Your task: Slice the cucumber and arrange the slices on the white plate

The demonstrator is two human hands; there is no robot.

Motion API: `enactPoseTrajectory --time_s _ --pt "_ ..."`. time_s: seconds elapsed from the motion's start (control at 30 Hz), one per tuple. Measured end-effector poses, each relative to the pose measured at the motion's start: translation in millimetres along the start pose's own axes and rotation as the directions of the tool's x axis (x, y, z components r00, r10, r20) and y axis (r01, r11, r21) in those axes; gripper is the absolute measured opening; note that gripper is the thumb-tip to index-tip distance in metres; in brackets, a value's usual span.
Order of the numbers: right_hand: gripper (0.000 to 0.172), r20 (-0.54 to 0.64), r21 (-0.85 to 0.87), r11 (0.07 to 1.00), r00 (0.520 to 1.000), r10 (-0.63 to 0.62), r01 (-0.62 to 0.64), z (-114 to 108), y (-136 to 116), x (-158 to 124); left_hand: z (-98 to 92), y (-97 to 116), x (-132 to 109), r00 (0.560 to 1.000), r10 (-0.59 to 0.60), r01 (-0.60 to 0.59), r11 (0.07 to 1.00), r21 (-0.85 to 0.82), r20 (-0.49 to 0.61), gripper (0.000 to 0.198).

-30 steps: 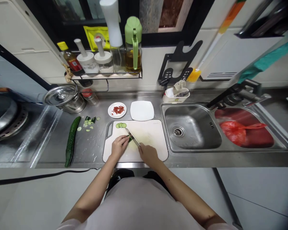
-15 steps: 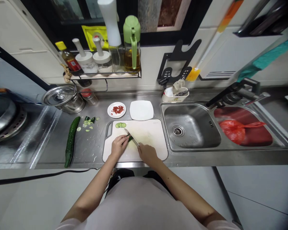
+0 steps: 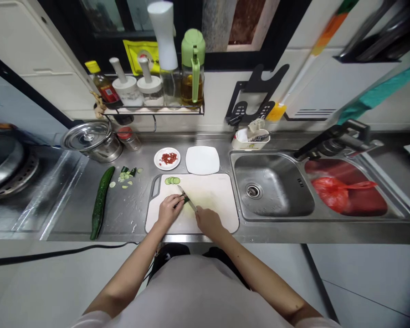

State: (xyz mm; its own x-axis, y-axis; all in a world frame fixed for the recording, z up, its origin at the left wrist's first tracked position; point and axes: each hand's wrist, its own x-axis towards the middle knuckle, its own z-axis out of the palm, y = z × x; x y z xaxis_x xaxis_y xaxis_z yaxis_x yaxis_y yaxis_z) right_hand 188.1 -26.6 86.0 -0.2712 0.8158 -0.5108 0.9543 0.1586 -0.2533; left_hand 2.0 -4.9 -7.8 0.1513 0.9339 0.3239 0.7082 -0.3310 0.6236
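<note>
Left hand [image 3: 170,208] pinned cucumber stub [image 3: 185,199] on cutting board [image 3: 218,200], frame centre. Right hand [image 3: 207,219] clasped knife [image 3: 187,199], blade at stub. Few slices [image 3: 171,180] cut at board's upper left; whole cucumber [image 3: 100,201], left of board, uncut.

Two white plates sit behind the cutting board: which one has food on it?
The round plate on the left, holding chopped red bits; the square plate beside it is bare.

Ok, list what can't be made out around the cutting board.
Head view only:
cucumber piece: mostly covered by the left hand; its length is unclear.
knife: handle hidden inside the right hand.
red bag: contents not visible.
brown bottle: label too small to read.
</note>
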Motion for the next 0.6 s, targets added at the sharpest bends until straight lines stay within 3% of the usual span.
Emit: enactPoseTrajectory --time_s 0.6 --pt "0.029 -0.009 -0.004 1.0 1.0 0.001 -0.001 0.4 -3.4 8.6 -0.1 -4.1 3.3 1.0 -0.006 0.006 0.999 -0.035 0.022 0.02"
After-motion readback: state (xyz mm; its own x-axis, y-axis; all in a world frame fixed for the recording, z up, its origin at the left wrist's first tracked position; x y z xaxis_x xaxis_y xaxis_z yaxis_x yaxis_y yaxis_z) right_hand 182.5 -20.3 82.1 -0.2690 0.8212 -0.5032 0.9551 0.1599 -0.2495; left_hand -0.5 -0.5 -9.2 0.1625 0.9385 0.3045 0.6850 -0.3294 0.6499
